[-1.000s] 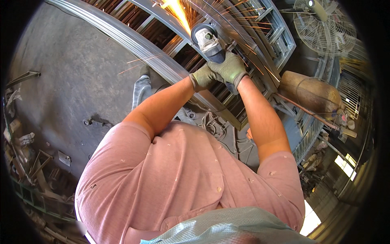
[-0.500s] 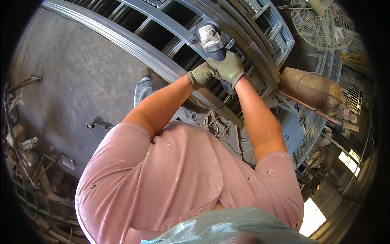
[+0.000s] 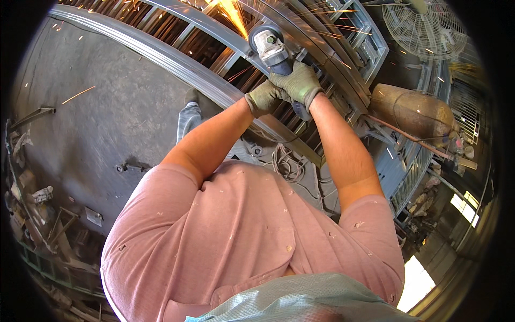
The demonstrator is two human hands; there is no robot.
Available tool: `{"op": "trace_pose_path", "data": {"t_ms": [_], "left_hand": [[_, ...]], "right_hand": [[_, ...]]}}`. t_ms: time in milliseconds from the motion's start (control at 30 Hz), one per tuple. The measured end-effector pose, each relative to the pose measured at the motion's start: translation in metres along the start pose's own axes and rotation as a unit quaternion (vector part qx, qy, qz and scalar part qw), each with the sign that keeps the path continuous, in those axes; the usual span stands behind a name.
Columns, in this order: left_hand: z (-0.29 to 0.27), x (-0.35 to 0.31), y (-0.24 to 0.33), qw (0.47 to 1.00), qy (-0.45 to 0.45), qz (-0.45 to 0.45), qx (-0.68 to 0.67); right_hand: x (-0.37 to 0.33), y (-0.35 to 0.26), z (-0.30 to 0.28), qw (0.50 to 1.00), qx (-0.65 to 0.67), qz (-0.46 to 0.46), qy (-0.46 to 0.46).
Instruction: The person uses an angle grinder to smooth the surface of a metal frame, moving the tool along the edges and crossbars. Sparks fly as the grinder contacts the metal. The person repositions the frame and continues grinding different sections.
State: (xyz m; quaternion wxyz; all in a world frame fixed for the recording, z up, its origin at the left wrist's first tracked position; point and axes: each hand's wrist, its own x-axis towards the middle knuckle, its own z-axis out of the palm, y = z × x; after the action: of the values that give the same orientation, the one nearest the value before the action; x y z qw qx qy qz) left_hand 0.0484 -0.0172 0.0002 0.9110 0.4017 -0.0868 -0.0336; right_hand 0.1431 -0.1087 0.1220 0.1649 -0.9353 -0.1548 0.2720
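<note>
An angle grinder with a pale, worn head and a dark blue body is held out over a metal frame. Its disc is at one of the frame's grey rails, and a bright spray of sparks flies off toward the far side. My left hand, in a grey-green work glove, is closed around the grinder's rear body. My right hand, gloved alike, is wrapped over the body just behind the head. Some of the left fingers are hidden beneath the tool.
A rusty gas cylinder lies to the right, and a caged fan stands beyond it. Coiled cables lie on the floor near my body. Long metal profiles run along the frame's near edge. Scrap is heaped at the far left.
Sparks now stream from the grinder's disc and scatter across the frame and floor; none showed before. The grinder and both hands have shifted slightly to the left.
</note>
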Motion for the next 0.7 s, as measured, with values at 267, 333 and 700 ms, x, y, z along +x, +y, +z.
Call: {"op": "trace_pose_path", "data": {"t_ms": [267,333,700], "left_hand": [[-0.003,-0.004,0.019,0.982,0.024,-0.132,-0.135],[-0.003,-0.005,0.025,0.981,0.044,-0.173,-0.079],[0.045,-0.065,0.096,0.943,0.075,-0.306,-0.102]], "right_hand": [[-0.008,-0.016,-0.008,0.998,0.015,0.046,0.027],[-0.022,-0.016,-0.008,0.993,0.091,0.062,0.041],[-0.073,-0.017,0.039,0.943,0.308,0.128,-0.018]]}}
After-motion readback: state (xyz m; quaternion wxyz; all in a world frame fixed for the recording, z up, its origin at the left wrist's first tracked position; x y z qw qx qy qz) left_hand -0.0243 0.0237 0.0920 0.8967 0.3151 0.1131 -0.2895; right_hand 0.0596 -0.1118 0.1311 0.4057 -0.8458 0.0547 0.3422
